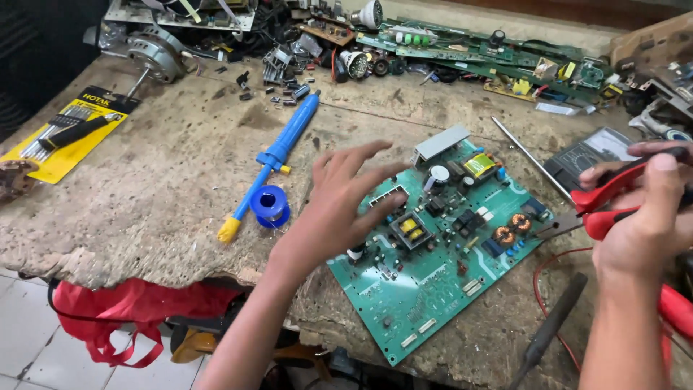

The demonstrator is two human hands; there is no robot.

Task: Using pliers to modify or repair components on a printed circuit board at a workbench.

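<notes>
A green circuit board (433, 278) with coils, capacitors and a metal heat sink lies tilted on the worn workbench (159, 195). My left hand (339, 202) hovers over the board's left edge, fingers spread and empty. My right hand (646, 217) grips red-handled pliers (603, 206), whose jaws point at the board's right edge. A black multimeter (588, 155) lies just behind that hand.
A blue desoldering pump (278, 155) and a blue solder spool (271, 202) lie left of the board. A yellow screwdriver pack (65, 133) sits far left. Scrap boards and parts (469, 50) crowd the back edge. A black-handled tool (552, 325) and red wire lie front right.
</notes>
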